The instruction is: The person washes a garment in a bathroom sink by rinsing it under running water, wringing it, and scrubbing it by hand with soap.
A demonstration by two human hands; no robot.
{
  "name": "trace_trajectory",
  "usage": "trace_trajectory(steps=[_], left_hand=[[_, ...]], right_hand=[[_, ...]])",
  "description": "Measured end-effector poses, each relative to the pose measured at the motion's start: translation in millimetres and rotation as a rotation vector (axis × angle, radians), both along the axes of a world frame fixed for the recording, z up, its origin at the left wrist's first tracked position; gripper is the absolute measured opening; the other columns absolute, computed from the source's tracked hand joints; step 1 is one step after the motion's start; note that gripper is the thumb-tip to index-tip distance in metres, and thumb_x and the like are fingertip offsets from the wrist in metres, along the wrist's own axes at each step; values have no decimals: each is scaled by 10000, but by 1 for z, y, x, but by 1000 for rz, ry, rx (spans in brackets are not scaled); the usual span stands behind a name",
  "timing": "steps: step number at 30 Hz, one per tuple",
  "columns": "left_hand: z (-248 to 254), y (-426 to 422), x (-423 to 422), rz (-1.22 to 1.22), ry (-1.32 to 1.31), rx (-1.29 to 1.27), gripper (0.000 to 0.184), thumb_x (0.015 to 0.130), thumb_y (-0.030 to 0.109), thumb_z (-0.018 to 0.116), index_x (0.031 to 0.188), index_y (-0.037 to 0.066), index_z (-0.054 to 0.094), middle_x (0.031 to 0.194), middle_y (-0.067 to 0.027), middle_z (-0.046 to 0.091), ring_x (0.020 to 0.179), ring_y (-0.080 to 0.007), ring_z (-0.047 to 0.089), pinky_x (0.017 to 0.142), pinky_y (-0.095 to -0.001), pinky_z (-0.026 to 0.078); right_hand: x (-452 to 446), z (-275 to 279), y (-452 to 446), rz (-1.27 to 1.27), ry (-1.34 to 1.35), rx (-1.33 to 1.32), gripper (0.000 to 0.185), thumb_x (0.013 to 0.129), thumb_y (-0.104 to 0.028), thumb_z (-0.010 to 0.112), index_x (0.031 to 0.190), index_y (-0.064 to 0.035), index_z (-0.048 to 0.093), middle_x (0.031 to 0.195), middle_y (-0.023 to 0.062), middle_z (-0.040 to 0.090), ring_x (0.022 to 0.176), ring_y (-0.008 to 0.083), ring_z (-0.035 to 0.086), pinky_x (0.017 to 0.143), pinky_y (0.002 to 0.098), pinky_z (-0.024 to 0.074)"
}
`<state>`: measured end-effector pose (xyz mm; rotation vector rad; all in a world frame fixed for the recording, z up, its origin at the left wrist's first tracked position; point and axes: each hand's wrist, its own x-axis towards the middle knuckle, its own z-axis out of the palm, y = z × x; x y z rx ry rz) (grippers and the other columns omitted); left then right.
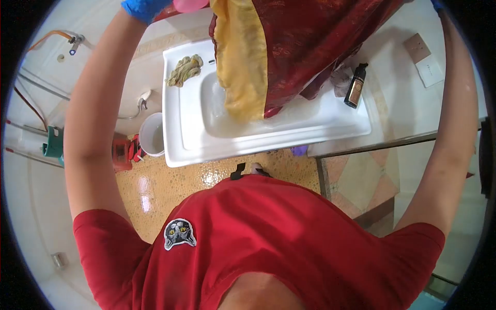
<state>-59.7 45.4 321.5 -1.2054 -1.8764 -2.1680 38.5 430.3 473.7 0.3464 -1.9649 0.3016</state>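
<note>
Both arms reach up to the top of the head view. My left hand (140, 7), in a blue glove, is cut off by the top edge beside a pink object (189, 4); its fingers are hidden. Only a sliver of blue glove shows of my right hand (437, 4) at the top right. A dark red cloth (310, 41) with a yellow panel (242, 62) hangs between the arms, its lower end in the white sink (188, 119). Whether either hand grips the cloth is out of sight.
A crumpled greenish cloth (184, 70) lies on the sink's left ledge. At its right stands a dark bottle (356, 86) beside a greyish bundle (341, 80). A white bucket (151, 134) and a red item (122, 154) are left of the sink. A wall tap (75, 42) is at upper left.
</note>
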Motion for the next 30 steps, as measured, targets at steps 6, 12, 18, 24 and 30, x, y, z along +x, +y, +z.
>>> trace_trajectory(steps=[6, 12, 18, 24, 30], left_hand=[[-81, -9, -4, 229, 418, -769, 415, 791, 131, 684, 1174, 45, 547, 1092, -45, 589, 1043, -158, 533, 884, -281, 464], [-277, -2, 0, 321, 277, -1231, 409, 807, 472, 580, 1032, 144, 675, 1108, -196, 590, 963, -326, 595, 854, -414, 469], [-441, 33, 46, 59, 367, -1375, 551, 816, 472, 551, 1335, 357, 409, 1466, -145, 231, 1263, -528, 236, 945, -684, 270], [-439, 67, 65, 20, 144, -1658, 614, 804, 530, 544, 1365, 349, 373, 1505, -128, 92, 1292, -533, 175, 934, -681, 312], [-438, 83, 48, -48, 243, -1645, 627, 766, 521, 571, 1300, 207, 472, 1449, -173, 258, 1258, -463, 316, 995, -581, 318]], right_hand=[[-10, -102, -7, 208, -261, -357, 246, 810, -73, 545, 1021, 31, 616, 979, 163, 642, 812, 248, 591, 728, 350, 498], [0, -315, -8, 344, -678, -405, 298, 885, -200, 509, 1123, -56, 617, 976, 24, 632, 906, 171, 582, 830, 321, 445], [9, -533, -45, 383, -1248, -207, 546, 801, -346, 635, 1314, -250, 473, 1395, 149, 380, 1282, 382, 341, 1081, 471, 243], [9, -548, -110, -2, -1646, 241, 941, 566, -571, 736, 1383, -403, 299, 1501, 101, 152, 1299, 519, 176, 916, 738, 245], [-13, -565, -112, -96, -1711, 381, 932, 538, -572, 742, 1344, -248, 402, 1397, 135, 335, 1241, 489, 293, 874, 723, 304]])
